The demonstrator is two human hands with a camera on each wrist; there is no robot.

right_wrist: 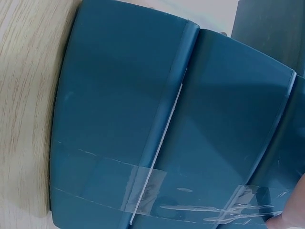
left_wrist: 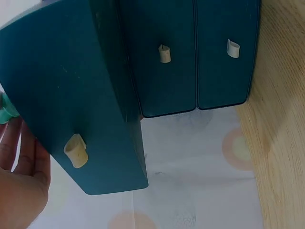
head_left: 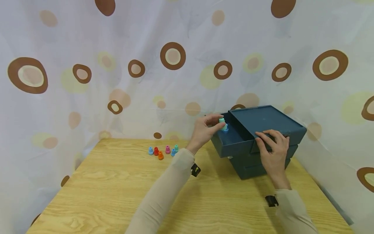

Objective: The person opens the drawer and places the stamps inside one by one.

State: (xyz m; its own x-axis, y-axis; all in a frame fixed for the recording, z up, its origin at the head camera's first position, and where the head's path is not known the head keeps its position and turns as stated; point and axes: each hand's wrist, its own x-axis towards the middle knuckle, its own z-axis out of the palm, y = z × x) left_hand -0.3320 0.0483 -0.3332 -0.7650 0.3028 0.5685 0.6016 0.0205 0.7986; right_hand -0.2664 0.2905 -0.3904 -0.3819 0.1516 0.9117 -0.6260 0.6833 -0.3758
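In the head view, my left hand (head_left: 205,130) pinches a mint-green, stepped peg-like piece (head_left: 222,120) between thumb and fingers, over the pulled-out top drawer (head_left: 233,141). Just under it a blue piece (head_left: 225,128) shows in the drawer; whether the two touch I cannot tell. The green piece (left_wrist: 6,110) is partly cut off in the left wrist view. My right hand (head_left: 274,149) holds the upper edge of the dark teal drawer unit (head_left: 266,118), fingers bent over the top and thumb at the side. In the right wrist view only a fingertip (right_wrist: 286,217) shows, by the side wall.
Several small pieces in blue, red, orange (head_left: 160,155), pink (head_left: 168,149) and green stand on the wooden table (head_left: 117,185), left of the unit. Two lower drawers (left_wrist: 162,81) are closed, with beige pull tabs (left_wrist: 165,54). Clear tape (right_wrist: 152,186) crosses the unit's side. A patterned curtain hangs behind.
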